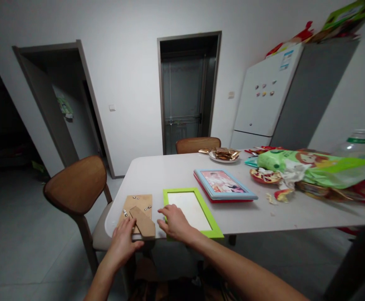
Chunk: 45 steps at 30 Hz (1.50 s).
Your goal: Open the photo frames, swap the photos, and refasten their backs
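A brown picture-frame backing board (143, 201) with small metal clips lies near the table's left front edge, its stand leg (142, 222) slanting across it. My left hand (124, 240) rests at the board's front left edge, fingertips on or just over it, fingers apart. To the right lies a lime-green picture frame (206, 205) around a white panel (188, 207). Over the frame's left side is my right hand (173, 223), fingers bent and apart with nothing visible in them. Whether its fingertips touch the frame I cannot tell.
A light-blue picture frame (223, 184) lies on a red one behind the green frame. Farther off are a plate of gold-wrapped snacks (224, 155), a pomegranate piece (266, 176) and a green plastic bag (314, 165). A wooden chair (78, 184) stands at the left.
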### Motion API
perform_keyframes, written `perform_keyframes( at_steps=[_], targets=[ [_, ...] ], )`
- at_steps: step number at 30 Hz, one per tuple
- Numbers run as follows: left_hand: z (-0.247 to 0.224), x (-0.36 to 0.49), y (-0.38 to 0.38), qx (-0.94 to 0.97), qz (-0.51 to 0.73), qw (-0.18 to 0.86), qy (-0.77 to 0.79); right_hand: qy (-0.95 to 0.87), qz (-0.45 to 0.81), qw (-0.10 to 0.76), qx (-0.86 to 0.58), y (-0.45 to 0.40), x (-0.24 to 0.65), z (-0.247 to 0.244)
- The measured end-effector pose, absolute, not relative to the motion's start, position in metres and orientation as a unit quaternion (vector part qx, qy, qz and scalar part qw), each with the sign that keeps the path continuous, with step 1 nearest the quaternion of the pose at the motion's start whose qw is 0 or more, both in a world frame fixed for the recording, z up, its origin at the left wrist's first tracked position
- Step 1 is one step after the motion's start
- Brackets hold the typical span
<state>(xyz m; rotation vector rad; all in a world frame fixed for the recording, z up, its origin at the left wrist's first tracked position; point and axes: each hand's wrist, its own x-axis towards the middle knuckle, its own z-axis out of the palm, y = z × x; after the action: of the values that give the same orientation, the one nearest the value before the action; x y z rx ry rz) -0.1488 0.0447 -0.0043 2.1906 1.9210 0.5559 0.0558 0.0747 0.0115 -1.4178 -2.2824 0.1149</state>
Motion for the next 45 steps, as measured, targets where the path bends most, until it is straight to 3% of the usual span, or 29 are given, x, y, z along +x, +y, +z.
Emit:
perform_keyframes(
  at_steps=[8,14,22,29,45],
  targets=[
    [-0.027,-0.181,0.058,0.719,0.208,0.051,0.661,-0.843,0.051,0.208,-0.493,0.063,0.001,0.01],
    [-0.013,-0.159,0.051,0.71,0.281,0.054,0.643,-0.831,0.109,0.322,-0.441,0.055,0.029,0.023],
    [0.019,-0.063,0.052,0.769,0.339,0.074,0.536,-0.776,0.065,0.41,-0.475,0.035,0.124,0.041],
    [0.006,-0.014,0.056,0.818,0.277,0.116,0.491,-0.744,0.076,0.344,-0.568,0.032,0.169,0.021],
    [-0.004,-0.023,0.044,0.844,0.264,0.116,0.453,-0.787,0.021,0.229,-0.573,0.038,0.17,0.005]
  ],
)
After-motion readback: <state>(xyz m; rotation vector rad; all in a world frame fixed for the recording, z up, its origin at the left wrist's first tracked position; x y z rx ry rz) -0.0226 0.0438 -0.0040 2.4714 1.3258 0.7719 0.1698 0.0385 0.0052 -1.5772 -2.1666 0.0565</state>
